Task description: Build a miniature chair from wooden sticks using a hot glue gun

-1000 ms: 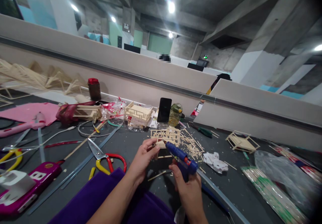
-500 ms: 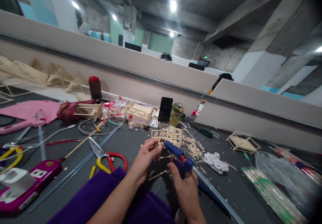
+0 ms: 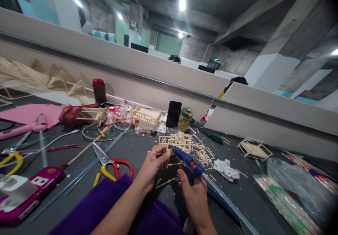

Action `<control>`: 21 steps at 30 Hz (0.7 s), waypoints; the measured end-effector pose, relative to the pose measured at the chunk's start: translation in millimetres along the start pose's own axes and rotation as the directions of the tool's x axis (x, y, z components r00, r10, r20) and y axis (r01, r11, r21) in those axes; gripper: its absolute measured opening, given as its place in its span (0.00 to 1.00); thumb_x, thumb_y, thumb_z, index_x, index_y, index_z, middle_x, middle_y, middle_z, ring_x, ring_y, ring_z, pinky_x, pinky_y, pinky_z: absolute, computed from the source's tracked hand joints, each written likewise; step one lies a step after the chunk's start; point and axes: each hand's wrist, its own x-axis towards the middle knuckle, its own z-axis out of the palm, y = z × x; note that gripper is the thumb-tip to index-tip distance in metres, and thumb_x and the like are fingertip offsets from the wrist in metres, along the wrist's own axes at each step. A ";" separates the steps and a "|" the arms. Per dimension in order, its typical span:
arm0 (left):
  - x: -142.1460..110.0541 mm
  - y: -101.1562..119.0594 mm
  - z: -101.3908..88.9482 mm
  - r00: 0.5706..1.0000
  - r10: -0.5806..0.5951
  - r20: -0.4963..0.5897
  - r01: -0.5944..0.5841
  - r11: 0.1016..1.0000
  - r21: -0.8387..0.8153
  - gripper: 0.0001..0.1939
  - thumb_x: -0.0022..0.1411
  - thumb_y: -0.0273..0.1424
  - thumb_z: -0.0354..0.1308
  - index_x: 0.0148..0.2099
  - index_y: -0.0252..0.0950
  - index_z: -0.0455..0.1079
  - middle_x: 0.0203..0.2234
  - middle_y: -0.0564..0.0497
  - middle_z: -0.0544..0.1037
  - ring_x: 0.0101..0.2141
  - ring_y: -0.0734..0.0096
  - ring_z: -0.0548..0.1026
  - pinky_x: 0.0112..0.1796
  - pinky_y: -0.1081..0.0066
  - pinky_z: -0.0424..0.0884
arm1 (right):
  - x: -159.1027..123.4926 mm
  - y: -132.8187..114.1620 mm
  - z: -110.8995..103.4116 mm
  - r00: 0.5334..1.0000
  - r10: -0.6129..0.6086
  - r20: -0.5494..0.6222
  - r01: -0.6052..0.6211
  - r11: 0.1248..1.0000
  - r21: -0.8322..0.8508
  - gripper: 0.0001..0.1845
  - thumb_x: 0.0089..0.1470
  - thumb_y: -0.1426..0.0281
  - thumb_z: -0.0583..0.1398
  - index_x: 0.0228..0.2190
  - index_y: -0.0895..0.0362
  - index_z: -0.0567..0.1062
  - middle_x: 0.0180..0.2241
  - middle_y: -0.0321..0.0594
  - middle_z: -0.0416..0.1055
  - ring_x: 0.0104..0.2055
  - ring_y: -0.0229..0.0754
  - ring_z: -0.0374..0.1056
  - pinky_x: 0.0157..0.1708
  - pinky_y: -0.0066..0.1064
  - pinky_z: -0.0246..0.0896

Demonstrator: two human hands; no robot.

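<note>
My right hand [image 3: 194,194] is wrapped round the grip of a blue hot glue gun [image 3: 186,157], with a long clear glue stick [image 3: 227,201] trailing from its back. The gun's nozzle points left, close to the fingertips of my left hand [image 3: 153,166]. Those fingers pinch a small piece made of wooden sticks [image 3: 167,161], mostly hidden by the hand. Just beyond lies a flat stick frame [image 3: 182,143] with crossed patterns, beside a scatter of short cut sticks [image 3: 203,154].
Red-and-yellow scissors [image 3: 113,168] and a magenta power strip [image 3: 31,192] lie left. Behind stand a stick model [image 3: 146,117], a phone [image 3: 173,114] and a jar [image 3: 185,119]. At right are crumpled paper [image 3: 226,170], another stick model [image 3: 255,148] and a bag of sticks [image 3: 287,201].
The glue gun has shifted very slightly, its nozzle still by my left fingertips. Otherwise both hands hold nearly the same place.
</note>
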 end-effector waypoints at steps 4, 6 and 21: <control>-0.2 0.7 0.1 1.000 0.008 0.016 -0.008 1.000 0.008 0.22 0.47 0.39 0.70 0.45 0.37 0.78 0.44 0.45 0.76 0.38 0.66 0.74 0.38 0.71 0.67 | 0.4 0.6 -0.1 1.000 -0.001 0.014 0.001 1.000 0.005 0.22 0.55 0.55 0.59 0.44 0.56 0.79 0.41 0.45 0.79 0.47 0.52 0.72 0.51 0.41 0.63; -0.3 1.3 0.1 1.000 0.018 0.021 -0.019 1.000 0.021 0.22 0.47 0.39 0.70 0.44 0.37 0.78 0.45 0.44 0.76 0.40 0.65 0.74 0.38 0.71 0.67 | 0.3 0.9 -0.1 1.000 -0.010 0.013 0.010 1.000 0.011 0.21 0.56 0.55 0.59 0.44 0.56 0.78 0.42 0.45 0.78 0.48 0.51 0.72 0.52 0.41 0.63; -0.9 2.8 0.7 1.000 -0.007 0.006 0.007 1.000 0.010 0.21 0.46 0.38 0.70 0.44 0.36 0.78 0.41 0.46 0.77 0.35 0.70 0.74 0.36 0.73 0.67 | -0.4 6.0 0.4 1.000 -0.029 0.010 0.029 0.999 -0.024 0.23 0.56 0.54 0.58 0.45 0.57 0.78 0.43 0.45 0.79 0.48 0.51 0.72 0.51 0.40 0.64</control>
